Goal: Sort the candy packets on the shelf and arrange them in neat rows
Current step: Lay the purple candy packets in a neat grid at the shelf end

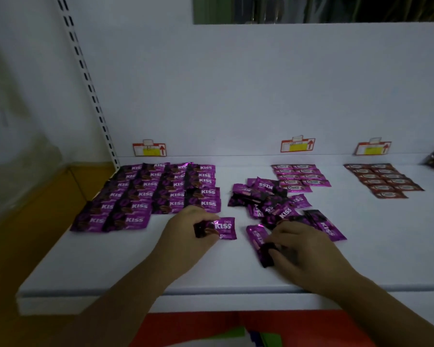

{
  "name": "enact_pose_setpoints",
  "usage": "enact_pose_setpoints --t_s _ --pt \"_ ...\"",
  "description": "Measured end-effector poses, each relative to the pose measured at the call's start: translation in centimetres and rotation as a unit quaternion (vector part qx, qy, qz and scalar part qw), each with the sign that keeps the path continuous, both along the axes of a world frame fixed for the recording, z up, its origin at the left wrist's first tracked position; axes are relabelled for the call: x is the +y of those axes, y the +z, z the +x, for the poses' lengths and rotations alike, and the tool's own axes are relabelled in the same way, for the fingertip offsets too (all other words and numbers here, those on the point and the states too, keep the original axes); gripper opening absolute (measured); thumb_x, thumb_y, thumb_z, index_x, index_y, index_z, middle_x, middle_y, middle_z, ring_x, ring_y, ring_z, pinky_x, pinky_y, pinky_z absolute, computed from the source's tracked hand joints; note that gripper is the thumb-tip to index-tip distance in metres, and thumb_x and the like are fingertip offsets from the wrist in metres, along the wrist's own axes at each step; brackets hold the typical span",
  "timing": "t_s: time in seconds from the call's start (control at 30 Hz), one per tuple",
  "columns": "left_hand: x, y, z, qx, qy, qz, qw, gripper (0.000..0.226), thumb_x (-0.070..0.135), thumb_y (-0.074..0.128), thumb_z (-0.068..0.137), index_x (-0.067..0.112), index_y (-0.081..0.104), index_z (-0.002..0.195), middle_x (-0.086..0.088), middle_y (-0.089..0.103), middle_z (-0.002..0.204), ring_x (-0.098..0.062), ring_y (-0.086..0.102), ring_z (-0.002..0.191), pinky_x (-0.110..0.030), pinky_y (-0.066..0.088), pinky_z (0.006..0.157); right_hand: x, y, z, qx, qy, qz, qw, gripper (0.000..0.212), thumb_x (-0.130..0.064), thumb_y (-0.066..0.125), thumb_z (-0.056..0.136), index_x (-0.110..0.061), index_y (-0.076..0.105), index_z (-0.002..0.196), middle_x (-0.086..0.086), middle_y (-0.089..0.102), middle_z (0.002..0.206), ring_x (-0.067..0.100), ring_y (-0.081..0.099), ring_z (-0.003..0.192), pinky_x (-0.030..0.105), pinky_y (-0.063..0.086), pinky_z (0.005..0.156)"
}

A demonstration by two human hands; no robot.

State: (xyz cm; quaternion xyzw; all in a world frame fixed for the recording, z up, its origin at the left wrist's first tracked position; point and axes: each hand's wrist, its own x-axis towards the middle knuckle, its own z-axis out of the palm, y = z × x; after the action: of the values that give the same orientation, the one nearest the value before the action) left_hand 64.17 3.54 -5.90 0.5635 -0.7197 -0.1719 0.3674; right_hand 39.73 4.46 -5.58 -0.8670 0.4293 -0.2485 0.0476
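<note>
Fingers [200, 218] of our left hand [186, 231] pinch a Kiss packet [224, 227] mid-frame, while our right hand [306, 249] grips a second packet [256, 235] beside it, and we judge the rows [156, 194] at left largely laid, with the loose pile [268, 201] above on the shelf [135, 266] yet to be sorted.

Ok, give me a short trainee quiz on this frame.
1. True or false: the left hand holds a purple packet.
2. The loose pile lies: A) left of the neat rows; B) right of them; C) on the floor.
3. Which hand grips the slanted packet nearest the front edge of the shelf?
Key: 1 true; 2 B; 3 the right hand.
</note>
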Motion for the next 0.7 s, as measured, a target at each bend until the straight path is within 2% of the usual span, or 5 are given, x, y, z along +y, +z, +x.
enact_pose_setpoints --t_s 0.2,0.43,0.57,0.63,0.7 --pt "1.3 -0.1 3.8 -0.13 0.006 0.0 0.992 0.034 0.03 0.065 0.085 0.023 0.063 0.117 0.006 0.062 0.113 -0.008 0.048 0.106 -0.012 0.028 0.092 -0.3 0.6 0.1 0.03 0.017 0.058 0.998 0.028 -0.015 0.071 0.079 -0.019 0.07 0.107 -0.007 0.065 0.096 -0.008 0.049 0.076 0.003 0.033 0.073" --pt "3.6 -1.0 2.9 -0.196 -0.033 -0.045 0.979 0.044 0.041 0.043 0.089 0.031 0.049 0.132 0.01 0.034 0.144 -0.005 0.021 0.129 -0.02 0.019 0.105 -1.3 1.9 2.8 0.124 0.087 -0.009 0.988 0.047 0.003 0.076 0.064 -0.019 0.072 0.105 0.002 0.062 0.122 0.009 0.049 0.108 0.022 0.041 0.089" --pt "4.1 -1.5 3.0 -0.231 -0.064 0.011 0.971 0.06 0.058 0.024 0.092 0.032 0.021 0.145 0.015 0.008 0.155 -0.001 -0.002 0.137 -0.014 -0.013 0.099 -2.5 2.3 3.2 0.121 0.12 0.043 0.984 0.044 -0.015 0.068 0.078 -0.034 0.063 0.117 -0.028 0.039 0.132 -0.006 0.041 0.119 0.008 0.028 0.095" --pt "3.8 -1.4 3.7 -0.246 -0.054 0.015 0.968 0.062 0.059 0.022 0.092 0.029 0.017 0.147 0.013 0.005 0.156 -0.003 -0.005 0.139 -0.016 -0.015 0.099 -3.1 2.2 3.5 0.128 0.13 0.067 0.981 0.038 -0.031 0.063 0.083 -0.042 0.058 0.119 -0.041 0.028 0.129 -0.015 0.034 0.119 -0.001 0.021 0.093" --pt "3.4 -1.4 4.4 -0.264 -0.045 0.006 0.963 0.064 0.059 0.02 0.092 0.026 0.018 0.147 0.011 0.006 0.157 -0.005 -0.004 0.14 -0.018 -0.012 0.102 -3.4 2.5 4.2 0.126 0.13 0.083 0.98 0.031 -0.039 0.063 0.082 -0.043 0.06 0.113 -0.042 0.036 0.123 -0.018 0.038 0.113 -0.005 0.026 0.087"
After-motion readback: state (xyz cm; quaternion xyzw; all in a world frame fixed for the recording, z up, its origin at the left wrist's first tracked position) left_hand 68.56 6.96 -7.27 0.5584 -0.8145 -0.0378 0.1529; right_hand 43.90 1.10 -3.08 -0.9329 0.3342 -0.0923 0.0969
